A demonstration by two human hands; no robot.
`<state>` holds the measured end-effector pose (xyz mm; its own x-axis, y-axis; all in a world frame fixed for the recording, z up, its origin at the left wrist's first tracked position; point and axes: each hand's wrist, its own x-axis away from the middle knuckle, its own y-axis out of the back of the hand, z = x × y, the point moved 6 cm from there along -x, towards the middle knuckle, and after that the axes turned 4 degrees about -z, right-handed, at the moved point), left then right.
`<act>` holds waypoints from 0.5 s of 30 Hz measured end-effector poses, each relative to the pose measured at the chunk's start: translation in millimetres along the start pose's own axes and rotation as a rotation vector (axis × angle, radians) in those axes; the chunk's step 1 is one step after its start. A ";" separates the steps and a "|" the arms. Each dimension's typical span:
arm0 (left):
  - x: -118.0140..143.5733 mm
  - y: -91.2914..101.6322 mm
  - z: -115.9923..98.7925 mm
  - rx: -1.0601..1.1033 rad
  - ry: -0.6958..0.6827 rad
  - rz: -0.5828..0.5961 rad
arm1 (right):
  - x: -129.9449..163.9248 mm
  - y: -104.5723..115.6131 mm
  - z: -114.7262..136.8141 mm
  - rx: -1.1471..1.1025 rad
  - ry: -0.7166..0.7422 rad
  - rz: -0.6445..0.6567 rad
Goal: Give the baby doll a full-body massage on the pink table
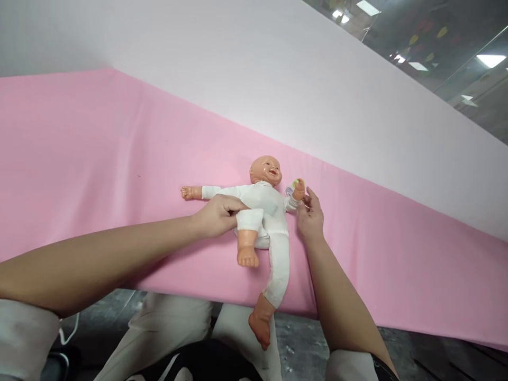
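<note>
A baby doll (270, 203) with a white cloth body and plastic head, hands and feet lies face up on a pink-covered table (166, 127). My left hand (220, 214) is closed on the doll's leg at the left, which is bent up with its foot (248, 253) pointing toward me. The other leg (279, 270) is stretched out, and its foot hangs past the table's front edge. At the doll's raised hand (298, 189), on the right, my right hand (311, 214) has thumb and fingers around the wrist. A small tag (289, 191) shows beside that wrist.
Behind the table rises a plain white wall (238, 69), with glass panels (428, 47) above it at the upper right. My legs (174, 328) are close under the front edge. A white cable (70, 333) hangs at the lower left.
</note>
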<state>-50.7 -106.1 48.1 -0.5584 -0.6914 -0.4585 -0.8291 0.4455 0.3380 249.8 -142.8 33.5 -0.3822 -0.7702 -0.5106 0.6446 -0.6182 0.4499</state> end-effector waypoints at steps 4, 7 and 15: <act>13.5 -14.3 -21.3 0.016 -0.185 0.192 | -8.0 24.6 -14.8 -0.023 -0.076 -0.173; 22.5 -24.6 -26.8 0.042 -0.243 0.317 | -13.6 36.0 -35.7 0.075 -0.209 -0.218; 13.9 -12.5 -23.0 0.043 -0.164 0.175 | -21.3 36.6 -72.9 0.213 -0.302 -0.117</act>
<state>-47.4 -134.4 56.4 -0.6878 -0.5020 -0.5244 -0.7181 0.5764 0.3900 329.8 -137.6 7.5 -0.6432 -0.6846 -0.3429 0.4451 -0.6987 0.5601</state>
